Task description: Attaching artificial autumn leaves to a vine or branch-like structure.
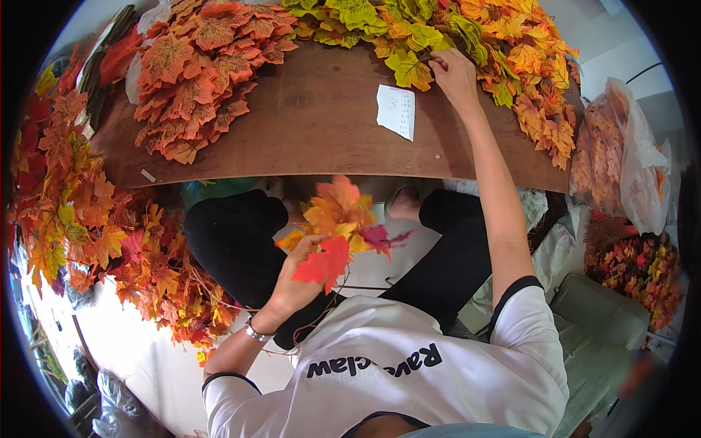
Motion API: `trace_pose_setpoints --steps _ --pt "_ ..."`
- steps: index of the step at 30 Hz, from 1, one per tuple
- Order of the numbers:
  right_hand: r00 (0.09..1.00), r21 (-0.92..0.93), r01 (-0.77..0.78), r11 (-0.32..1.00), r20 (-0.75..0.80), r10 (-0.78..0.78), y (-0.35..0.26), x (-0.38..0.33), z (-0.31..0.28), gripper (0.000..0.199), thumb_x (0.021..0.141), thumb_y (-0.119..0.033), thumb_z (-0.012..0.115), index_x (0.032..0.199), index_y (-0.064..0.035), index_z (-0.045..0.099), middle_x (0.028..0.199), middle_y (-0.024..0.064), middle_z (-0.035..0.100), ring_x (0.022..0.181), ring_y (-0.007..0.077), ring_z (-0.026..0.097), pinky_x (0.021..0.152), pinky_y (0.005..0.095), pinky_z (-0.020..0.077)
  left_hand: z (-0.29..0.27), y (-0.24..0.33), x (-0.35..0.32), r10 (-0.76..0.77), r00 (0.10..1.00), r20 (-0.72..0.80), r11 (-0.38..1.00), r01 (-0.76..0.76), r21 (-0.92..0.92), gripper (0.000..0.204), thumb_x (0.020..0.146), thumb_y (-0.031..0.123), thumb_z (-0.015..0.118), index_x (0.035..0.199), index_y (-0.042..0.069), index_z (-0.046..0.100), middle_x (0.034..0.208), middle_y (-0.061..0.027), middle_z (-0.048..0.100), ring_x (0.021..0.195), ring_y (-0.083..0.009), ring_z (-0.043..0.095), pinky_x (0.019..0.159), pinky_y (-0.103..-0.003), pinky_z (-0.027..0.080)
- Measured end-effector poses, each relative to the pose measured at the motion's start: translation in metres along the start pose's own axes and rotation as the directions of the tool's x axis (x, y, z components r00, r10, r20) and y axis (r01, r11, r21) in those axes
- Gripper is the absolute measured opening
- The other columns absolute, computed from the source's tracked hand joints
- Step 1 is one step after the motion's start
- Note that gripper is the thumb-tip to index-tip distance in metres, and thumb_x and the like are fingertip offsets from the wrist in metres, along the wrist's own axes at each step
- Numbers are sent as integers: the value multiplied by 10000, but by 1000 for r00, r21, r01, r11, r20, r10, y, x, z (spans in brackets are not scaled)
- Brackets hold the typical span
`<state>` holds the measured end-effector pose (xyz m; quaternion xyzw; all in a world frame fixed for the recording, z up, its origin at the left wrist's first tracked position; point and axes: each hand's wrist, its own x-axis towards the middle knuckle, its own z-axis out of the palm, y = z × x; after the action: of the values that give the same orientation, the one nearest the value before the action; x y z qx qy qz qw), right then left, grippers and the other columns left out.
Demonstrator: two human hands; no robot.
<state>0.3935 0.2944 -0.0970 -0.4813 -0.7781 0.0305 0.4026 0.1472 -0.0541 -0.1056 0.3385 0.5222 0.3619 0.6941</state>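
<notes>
Over my lap, my left hand (293, 283) is closed around a small bunch of artificial maple leaves (337, 212), orange and yellow with a dark purple one at its side. A bright red leaf (326, 266) of the bunch covers part of the fingers. Thin brown vine stems trail below that hand. My right hand (456, 73) reaches to the far side of the brown board, its fingertips pinched at the edge of a yellow-green artificial maple leaf (407, 69). That leaf lies at the front of a yellow-green leaf pile (358, 16).
On the brown board (314, 109) lie a paper note (395, 113), an orange-red leaf pile (197, 80) and an orange-yellow one (540, 80). A leaf garland (157, 270) hangs at the left. At the right stands a clear plastic bag of leaves (610, 153).
</notes>
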Motion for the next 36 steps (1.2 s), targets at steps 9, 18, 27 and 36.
trace_pose_setpoints --steps 9,18,27,36 --pt "957 -48 281 958 -61 -284 -2 13 -10 81 759 -91 620 812 -30 615 770 80 608 628 225 604 546 297 465 2 -2 -7 324 942 83 374 -208 904 346 671 46 631 988 -44 527 669 -192 583 638 -345 590 563 -369 478" --pt "927 602 -375 704 248 282 -22 27 -45 110 774 -76 639 787 30 611 644 -14 541 557 38 475 521 165 366 -22 -18 30 -255 945 207 967 249 55 88 775 51 524 791 -31 552 638 -147 599 559 -230 611 495 -314 469" --pt "937 468 -114 876 344 -62 -90 -38 -85 102 729 -64 646 771 17 601 743 20 579 654 63 518 588 218 417 -2 5 21 -164 984 72 912 179 -369 129 862 120 533 913 3 546 748 -82 573 637 -134 532 543 -229 415" --pt "552 607 -172 776 712 -434 -152 -119 -131 73 727 -27 624 798 -11 625 723 91 570 592 215 562 533 282 441 -13 6 24 474 825 309 163 -427 889 241 691 18 535 924 76 562 823 -88 609 762 -228 598 619 -302 454"
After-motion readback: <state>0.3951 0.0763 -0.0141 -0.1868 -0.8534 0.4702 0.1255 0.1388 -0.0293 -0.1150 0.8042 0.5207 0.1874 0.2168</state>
